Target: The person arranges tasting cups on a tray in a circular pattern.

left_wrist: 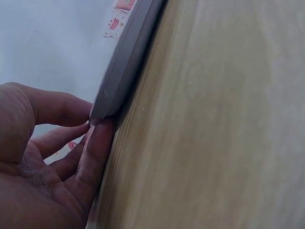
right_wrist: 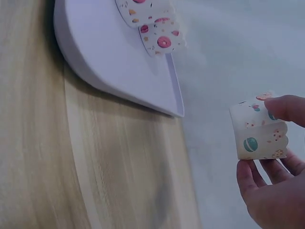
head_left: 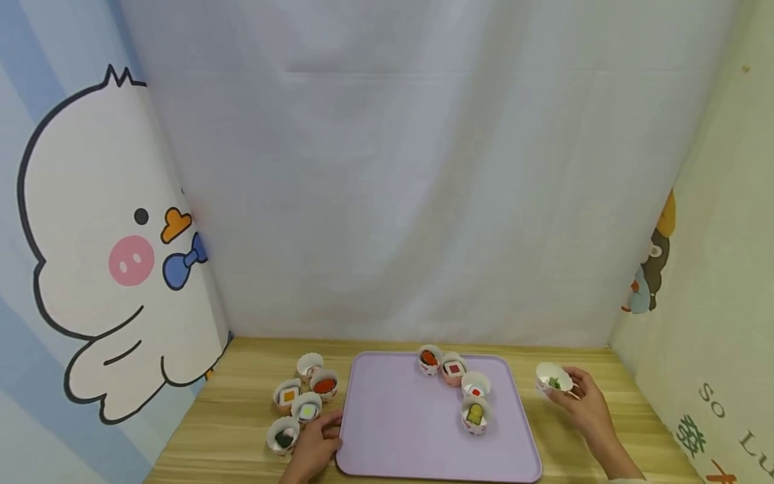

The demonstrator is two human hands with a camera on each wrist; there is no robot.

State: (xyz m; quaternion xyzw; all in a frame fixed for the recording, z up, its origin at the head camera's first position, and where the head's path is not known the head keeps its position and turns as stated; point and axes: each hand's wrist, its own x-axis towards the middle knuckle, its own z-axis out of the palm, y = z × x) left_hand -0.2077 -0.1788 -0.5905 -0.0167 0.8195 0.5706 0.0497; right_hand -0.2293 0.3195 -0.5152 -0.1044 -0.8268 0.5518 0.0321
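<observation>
At the right of the head view, my right hand (head_left: 586,403) holds a white paper baking cup (head_left: 547,373) with something green inside, raised beside the tray. In the right wrist view, thumb and fingers grip this patterned cup (right_wrist: 259,131) from opposite sides. My left hand (head_left: 317,447) is at the left edge of the lilac tray (head_left: 399,423). Its thumb and fingertips pinch the tray's rim (left_wrist: 131,57) in the left wrist view. Along the tray's right half stand several cups, among them one with a yellow-green piece (head_left: 474,415) and one with a red-orange piece (head_left: 429,360).
Left of the tray, several more paper cups stand on the wooden table (head_left: 211,430), including one with an orange-red filling (head_left: 324,386) and one with a dark piece (head_left: 283,437). A pale curtain (head_left: 411,202) hangs behind the table, and printed cloths flank both sides.
</observation>
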